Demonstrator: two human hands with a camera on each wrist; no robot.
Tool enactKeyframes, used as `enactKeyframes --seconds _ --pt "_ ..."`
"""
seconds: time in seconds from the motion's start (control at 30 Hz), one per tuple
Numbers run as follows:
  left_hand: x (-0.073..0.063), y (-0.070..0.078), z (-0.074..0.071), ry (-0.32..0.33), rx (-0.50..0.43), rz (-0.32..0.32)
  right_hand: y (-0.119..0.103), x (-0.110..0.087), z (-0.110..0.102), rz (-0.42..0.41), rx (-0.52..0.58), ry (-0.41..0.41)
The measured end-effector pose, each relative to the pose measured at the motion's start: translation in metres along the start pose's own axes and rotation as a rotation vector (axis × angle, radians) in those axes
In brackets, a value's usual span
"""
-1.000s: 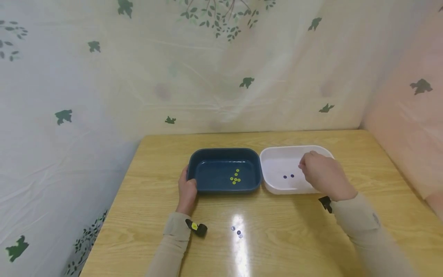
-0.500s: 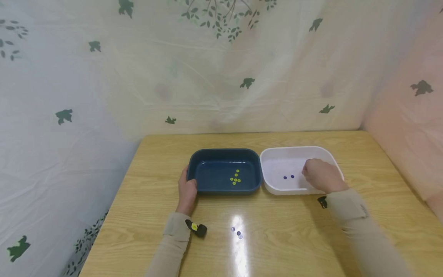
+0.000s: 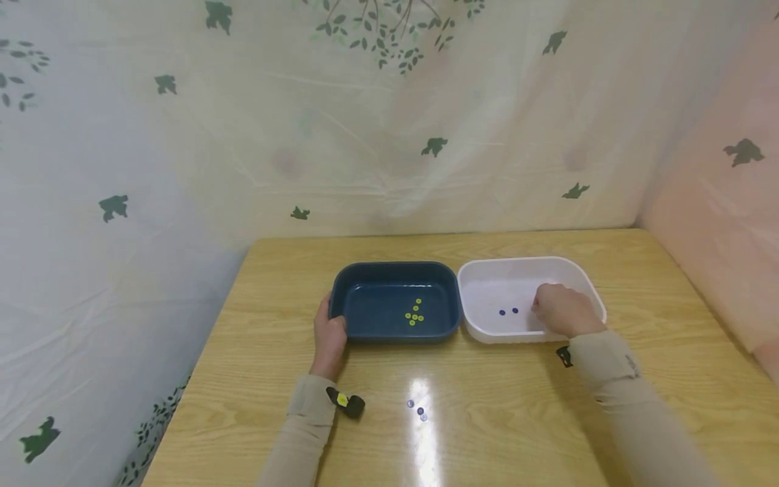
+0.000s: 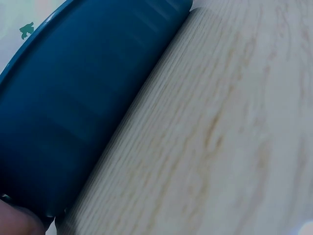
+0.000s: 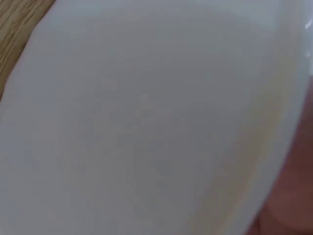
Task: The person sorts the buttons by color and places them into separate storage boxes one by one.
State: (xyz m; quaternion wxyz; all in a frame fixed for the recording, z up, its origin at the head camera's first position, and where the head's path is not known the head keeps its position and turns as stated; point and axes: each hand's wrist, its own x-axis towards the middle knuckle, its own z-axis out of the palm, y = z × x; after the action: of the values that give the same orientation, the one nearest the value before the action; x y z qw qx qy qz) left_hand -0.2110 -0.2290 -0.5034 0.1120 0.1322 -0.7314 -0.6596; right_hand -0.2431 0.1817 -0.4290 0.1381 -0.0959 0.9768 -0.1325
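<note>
My left hand (image 3: 329, 341) grips the left end of the dark blue tray (image 3: 395, 336), thumb at the near left corner. Several small yellow button-like discs (image 3: 415, 316) lie on its floor. Touching its right side is a white tray (image 3: 487, 267), where two small dark blue discs (image 3: 514, 310) lie. My right hand (image 3: 566, 310) is lowered into the right part of this white tray with its fingers curled. Its fingertips are hidden, so whether it pinches anything does not show. In the right wrist view, the white tray's outer wall (image 5: 137, 117) covers most of the hand.
On the wooden table (image 3: 255, 406), a few small dark and pale discs (image 3: 420, 410) lie near the front, by a bright reflection. A patterned cloth (image 3: 365, 135) hangs behind the table's far edge. Both wrists carry black straps with cameras.
My right hand has moved down and slightly to the right, lower into the white tray. My left hand and both trays have stayed in place.
</note>
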Motion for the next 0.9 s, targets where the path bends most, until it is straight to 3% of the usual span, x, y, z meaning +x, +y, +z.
enactKeyframes --seconds 0.57,0.9 --pt "-0.0013 0.0019 -0.0016 -0.023 0.026 -0.021 0.0058 0.0047 0.0041 0.073 0.058 -0.051" --pt "-0.0012 0.0026 -0.0018 -0.018 0.023 -0.029 0.009 0.0072 0.0051 0.074 0.069 -0.049"
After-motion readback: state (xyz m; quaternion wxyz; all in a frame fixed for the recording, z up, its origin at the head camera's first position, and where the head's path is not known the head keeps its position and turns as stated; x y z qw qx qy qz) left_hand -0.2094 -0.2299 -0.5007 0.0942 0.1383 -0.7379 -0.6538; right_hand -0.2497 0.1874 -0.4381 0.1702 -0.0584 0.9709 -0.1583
